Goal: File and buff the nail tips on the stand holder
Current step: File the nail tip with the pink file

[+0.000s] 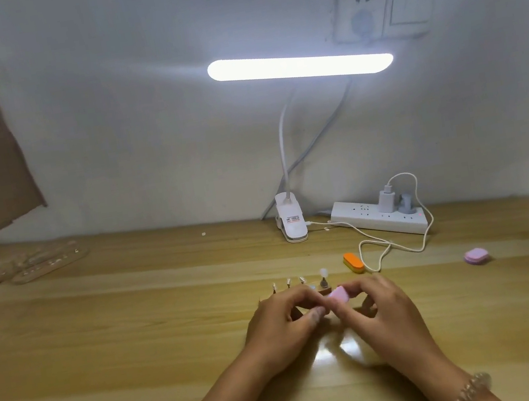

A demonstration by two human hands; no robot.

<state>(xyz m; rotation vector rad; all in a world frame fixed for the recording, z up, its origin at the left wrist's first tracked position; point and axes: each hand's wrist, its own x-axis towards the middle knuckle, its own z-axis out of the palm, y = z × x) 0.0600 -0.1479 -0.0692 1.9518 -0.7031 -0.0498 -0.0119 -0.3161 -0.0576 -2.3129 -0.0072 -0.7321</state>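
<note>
A small wooden stand holder [322, 291] sits on the desk with several pale nail tips [324, 273] standing on pegs. My left hand [284, 325] curls its fingers around something small just in front of the stand; what it holds is hidden. My right hand [378, 312] pinches a small pink buffer block [338, 295] between thumb and fingers, its edge meeting my left fingertips. Both hands are close together right before the stand.
An orange buffer block [353, 262] lies behind the stand, and a pink block [476, 256] further right. A clip lamp [290, 222], a power strip [380, 216] and a white cable [388, 246] line the back. A clear nail tip tray [47, 260] rests far left.
</note>
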